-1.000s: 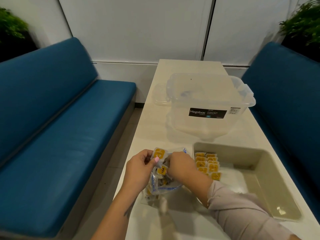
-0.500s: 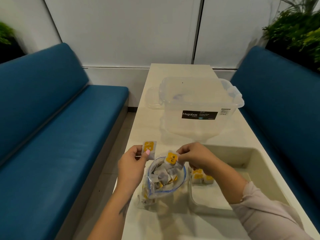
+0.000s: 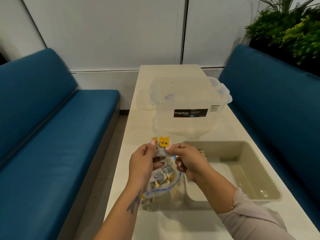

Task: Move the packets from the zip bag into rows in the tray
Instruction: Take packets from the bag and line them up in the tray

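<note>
**Two tea packets held up over the open zip bag**

Both hands are raised above the zip bag (image 3: 162,181), which lies on the desk (image 3: 173,226) with its blue-edged mouth gaping towards the person, so more packets can be reached without reopening it. Loose packets fill the bag in a jumble.

The left hand (image 3: 142,163) pinches a packet (image 3: 153,141) between thumb and fingers, its yellow label only partly visible behind the front one. The right hand (image 3: 188,161) pinches the second packet (image 3: 163,144), the one whose yellow tag reads "TEA", by its right edge, with the remaining fingers curled in. The two packets overlap and seem to touch; a thin string runs down the front one. Judging by how they are held together, the person is probably squaring them up or separating them so they go down flat.

The tray (image 3: 256,170) sits just to the right of the bag, close enough for a short carry. A few packets (image 3: 201,152) are glimpsed at its near-left corner, mostly hidden behind the right hand, so how orderly the rows are cannot be told. Most of the tray floor shows bare, and the bag is well stocked, so the task looks far from finished.

A clear lidded storage box (image 3: 190,104) stands further back on the desk.
</note>
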### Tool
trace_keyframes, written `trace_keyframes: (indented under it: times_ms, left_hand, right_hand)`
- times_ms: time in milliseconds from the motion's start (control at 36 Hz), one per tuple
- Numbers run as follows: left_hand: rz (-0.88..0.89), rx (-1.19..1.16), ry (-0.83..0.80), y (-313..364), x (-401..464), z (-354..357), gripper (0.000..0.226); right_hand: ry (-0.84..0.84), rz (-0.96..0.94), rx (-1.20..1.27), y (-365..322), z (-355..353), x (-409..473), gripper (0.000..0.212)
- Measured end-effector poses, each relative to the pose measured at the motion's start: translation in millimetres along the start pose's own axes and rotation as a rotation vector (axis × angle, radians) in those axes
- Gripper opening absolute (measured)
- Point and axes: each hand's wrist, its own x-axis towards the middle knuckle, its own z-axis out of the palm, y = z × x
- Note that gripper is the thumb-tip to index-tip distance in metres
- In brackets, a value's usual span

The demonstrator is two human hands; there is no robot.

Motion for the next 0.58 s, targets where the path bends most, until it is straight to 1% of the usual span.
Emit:
trace_keyframes:
  times_ms: [56, 111, 194, 333, 417, 500, 583]
  left_hand:
    - [-0.015, -0.032, -0.044, 0, -2, 2, 0.025]
    - [0.001, -0.025, -0.071, -1, -2, 3, 0.016]
    - [0.019, -0.023, -0.11, -2, -3, 4, 0.017]
    - [0.057, 0.087, -0.12, -3, -2, 11, 0.017]
    - [0.077, 0.15, -0.166, -4, 1, 18, 0.019]
    - [0.091, 0.156, -0.218, -2, 1, 31, 0.022]
    - [0.099, 0.138, -0.244, -2, 1, 46, 0.02]
  right_hand:
    - [0.01, -0.001, 0.04, 1, 0, -2, 0.017]
    - [0.014, -0.01, 0.06, 3, -2, -4, 0.017]
    - [-0.012, -0.048, 0.032, 4, -8, -6, 0.012]
    - [0.006, -0.144, -0.123, -11, -28, -11, 0.013]
    - [0.069, -0.228, -0.307, -26, -43, -13, 0.012]
    - [0.101, -0.292, -0.44, -39, -60, -14, 0.004]
    - [0.095, -0.306, -0.574, -50, -76, -15, 0.004]
